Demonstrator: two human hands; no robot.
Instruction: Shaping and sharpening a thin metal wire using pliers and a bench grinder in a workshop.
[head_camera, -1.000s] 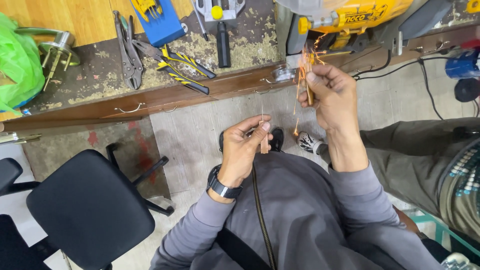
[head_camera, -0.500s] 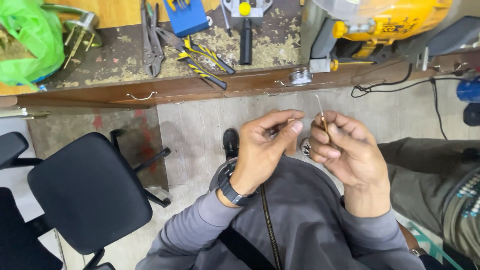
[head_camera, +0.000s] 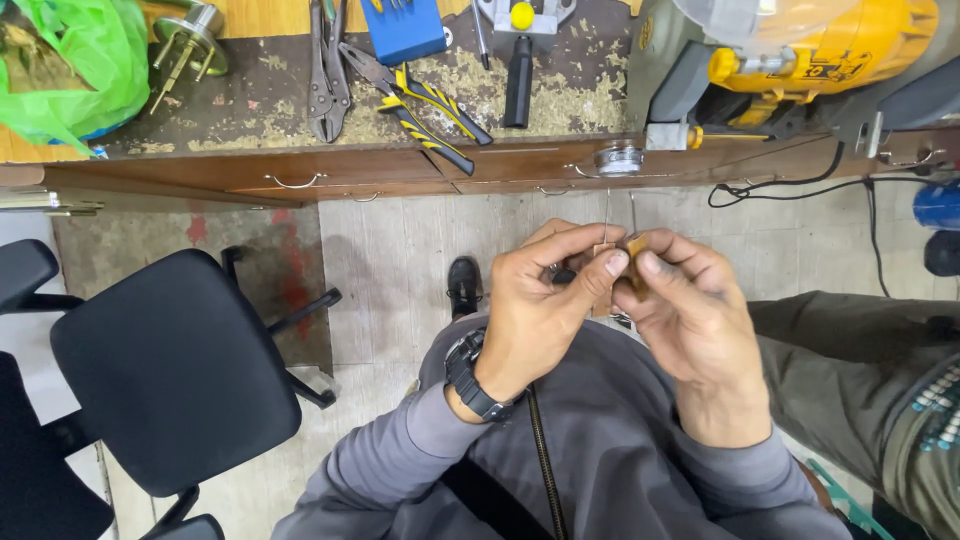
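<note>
Both hands meet in front of my chest, over my grey zip jacket. My left hand (head_camera: 545, 300), with a black watch on its wrist, pinches a small brownish piece (head_camera: 633, 247) between thumb and forefinger. My right hand (head_camera: 690, 325) grips the same piece from the other side. Two thin wires (head_camera: 607, 215) stick up from between the fingertips. Most of the piece is hidden by my fingers.
A wooden workbench edge (head_camera: 400, 170) runs across the top, bearing yellow-handled pliers (head_camera: 430, 110), locking pliers (head_camera: 325, 75), a blue box (head_camera: 405, 28), a green bag (head_camera: 70, 60) and a yellow power tool (head_camera: 800, 50). A black chair (head_camera: 170, 370) stands left. Another person's leg (head_camera: 860, 370) is at right.
My right hand came down from beside the yellow tool to meet the left hand. Both hands now close tighter on the small piece, and the view has tilted slightly.
</note>
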